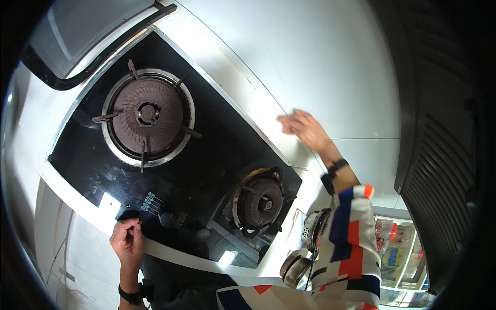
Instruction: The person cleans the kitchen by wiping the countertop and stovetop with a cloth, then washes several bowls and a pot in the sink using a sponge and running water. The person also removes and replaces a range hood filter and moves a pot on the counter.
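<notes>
A black glass gas cooktop [217,139] lies before me, set in a white counter. My left hand [128,239] is at its front edge, fingers curled and thumb near the index finger. Whether anything small sits between those fingertips I cannot tell. Over the white ledge behind the cooktop, close to the wall, my right hand [304,128] is slightly blurred, with bent fingers and nothing visible in it. The large burner [148,112] has dark pan supports around it. To the right is a smaller burner [263,201] with a stained rim.
A bent black frame [104,64] with a grey panel [93,27] borders the cooktop at upper left. Metal pots [296,269] stand right of the cooktop, near my sleeve. A dark vented range hood [438,174] hangs at right. Shelves hold jars with red lids [387,230].
</notes>
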The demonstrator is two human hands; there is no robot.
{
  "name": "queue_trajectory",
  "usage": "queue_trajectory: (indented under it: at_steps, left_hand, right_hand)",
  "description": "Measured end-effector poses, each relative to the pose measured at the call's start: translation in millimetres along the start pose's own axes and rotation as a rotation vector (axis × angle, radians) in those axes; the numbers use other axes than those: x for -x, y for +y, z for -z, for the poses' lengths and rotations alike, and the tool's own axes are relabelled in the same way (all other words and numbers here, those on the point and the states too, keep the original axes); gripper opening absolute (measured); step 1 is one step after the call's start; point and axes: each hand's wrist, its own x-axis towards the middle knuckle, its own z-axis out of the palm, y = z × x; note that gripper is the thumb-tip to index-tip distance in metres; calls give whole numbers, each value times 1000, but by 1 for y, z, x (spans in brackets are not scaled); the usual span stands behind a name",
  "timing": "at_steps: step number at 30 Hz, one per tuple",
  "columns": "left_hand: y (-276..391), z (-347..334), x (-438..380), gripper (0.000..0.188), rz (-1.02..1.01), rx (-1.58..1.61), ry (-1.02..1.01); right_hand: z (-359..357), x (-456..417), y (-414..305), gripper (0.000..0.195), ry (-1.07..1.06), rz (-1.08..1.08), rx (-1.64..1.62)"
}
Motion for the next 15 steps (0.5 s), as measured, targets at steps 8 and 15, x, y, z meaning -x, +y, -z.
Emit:
queue_trajectory:
  at_steps: [8,15]
  left_hand:
    - [-19,0,-7,8,-74,-83,-131]
    - [-1,15,-5,15,-76,-86,-182]
  right_hand:
    - [113,-17,32,41,404,-153,456]
    - [113,16,52,23,725,-438,556]
